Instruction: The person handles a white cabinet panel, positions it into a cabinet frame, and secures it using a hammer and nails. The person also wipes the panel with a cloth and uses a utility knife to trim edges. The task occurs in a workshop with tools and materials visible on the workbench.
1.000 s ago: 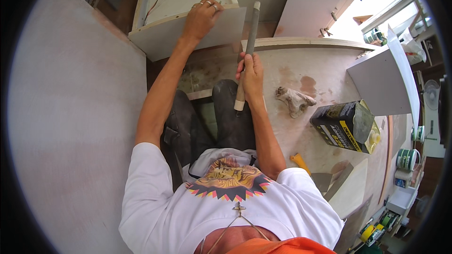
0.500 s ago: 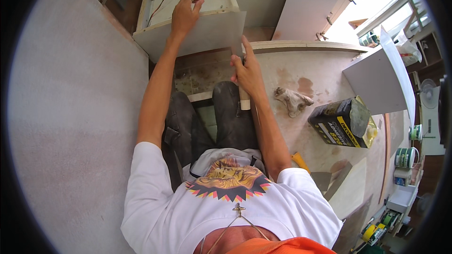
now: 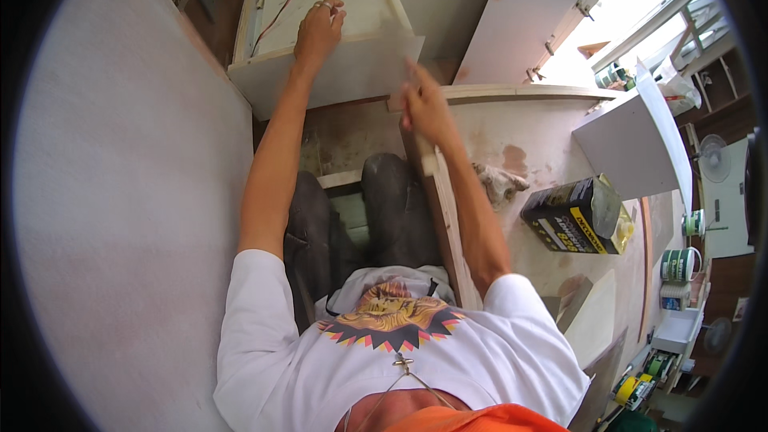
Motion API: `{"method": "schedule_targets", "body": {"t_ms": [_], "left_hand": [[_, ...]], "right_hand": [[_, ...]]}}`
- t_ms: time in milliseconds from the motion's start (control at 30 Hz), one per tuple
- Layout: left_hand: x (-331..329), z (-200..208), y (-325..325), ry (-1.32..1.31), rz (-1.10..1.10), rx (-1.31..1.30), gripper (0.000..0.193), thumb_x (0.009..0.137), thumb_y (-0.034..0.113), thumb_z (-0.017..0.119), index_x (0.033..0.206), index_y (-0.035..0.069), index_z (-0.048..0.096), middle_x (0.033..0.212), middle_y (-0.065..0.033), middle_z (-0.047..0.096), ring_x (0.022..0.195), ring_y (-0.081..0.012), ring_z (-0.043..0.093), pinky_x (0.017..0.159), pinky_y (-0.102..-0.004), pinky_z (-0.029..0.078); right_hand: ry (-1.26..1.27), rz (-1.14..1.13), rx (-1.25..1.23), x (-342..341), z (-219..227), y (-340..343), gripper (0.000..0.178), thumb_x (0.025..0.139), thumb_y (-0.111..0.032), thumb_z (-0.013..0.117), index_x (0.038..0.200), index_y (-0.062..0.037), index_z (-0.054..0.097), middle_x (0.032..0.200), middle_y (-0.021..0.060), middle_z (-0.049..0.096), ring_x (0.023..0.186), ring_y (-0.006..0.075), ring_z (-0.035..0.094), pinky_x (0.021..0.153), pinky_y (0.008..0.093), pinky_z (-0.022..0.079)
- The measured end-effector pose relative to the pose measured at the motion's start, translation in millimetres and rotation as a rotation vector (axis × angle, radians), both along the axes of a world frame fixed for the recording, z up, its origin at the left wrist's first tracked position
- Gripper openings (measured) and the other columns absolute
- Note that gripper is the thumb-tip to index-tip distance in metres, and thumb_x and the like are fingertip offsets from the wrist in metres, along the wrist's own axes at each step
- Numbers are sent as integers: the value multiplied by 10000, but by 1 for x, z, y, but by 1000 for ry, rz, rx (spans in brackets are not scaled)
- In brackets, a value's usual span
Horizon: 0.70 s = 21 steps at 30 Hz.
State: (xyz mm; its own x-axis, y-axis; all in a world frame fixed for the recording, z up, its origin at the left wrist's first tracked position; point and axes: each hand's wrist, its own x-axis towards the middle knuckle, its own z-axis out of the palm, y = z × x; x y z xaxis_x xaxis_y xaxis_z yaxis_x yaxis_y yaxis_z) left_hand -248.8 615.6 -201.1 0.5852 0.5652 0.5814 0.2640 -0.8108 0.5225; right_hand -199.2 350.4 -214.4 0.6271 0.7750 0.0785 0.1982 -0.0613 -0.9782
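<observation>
My left hand (image 3: 318, 30) is over the front edge of a pale box-like frame (image 3: 382, 4), with a ring on one finger. Its fingers are drawn together in a pinch; whatever they hold is too small to make out. A plain grey-white front panel (image 3: 320, 72) stands below that wrist. In my right hand (image 3: 430, 112) is a wooden-handled tool (image 3: 430, 163), its handle end showing under the palm. The tool's far end is smeared by motion near the panel's right corner, so its kind cannot be told. Red and dark wires (image 3: 280, 16) lie inside the frame.
A wooden ledge (image 3: 512, 94) borders the stained board at my right. On that board are a crumpled rag (image 3: 500, 184) and a black-and-yellow metal can (image 3: 576, 216). A large pale panel (image 3: 136, 192) rises close on my left. White-and-green tubs (image 3: 678, 265) stand far right.
My right hand has shifted slightly right and down, and its tool is now blurred. The left hand stays at the frame's edge. The view has shifted a little.
</observation>
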Motion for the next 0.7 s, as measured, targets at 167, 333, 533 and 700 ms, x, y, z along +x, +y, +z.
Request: {"method": "schedule_targets", "body": {"t_ms": [167,333,533,700], "left_hand": [[-4,1,-8,24,-9,-5,262,998,209,612,1205,60,670,1076,-133,713,1018,-294,683,896,-415,524],[3,6,-2,50,24,16,245,976,157,623,1192,46,657,1049,-131,706,992,-314,681,874,-434,535],[5,3,-4,68,-34,-27,273,978,187,628,1212,50,653,1060,-133,712,995,-299,688,875,-421,537],[20,5,13,55,-72,-45,324,967,280,644,1204,60,669,1063,-145,713,1025,-284,693,881,-396,537]], "right_hand": [[-22,-34,89,0,-9,-3,502,1031,-85,505,1524,-43,418,606,26,508,450,102,501,435,282,429],[-98,-3,48,12,-15,2,516,1025,-122,494,1535,-83,423,712,34,531,489,127,518,491,299,477],[-283,-131,70,44,-44,-3,548,1021,-86,499,1551,-70,360,678,19,526,461,97,500,439,271,429],[127,-176,181,11,-11,5,467,1038,-153,509,1476,-28,407,696,22,546,488,95,491,457,260,417]]}}
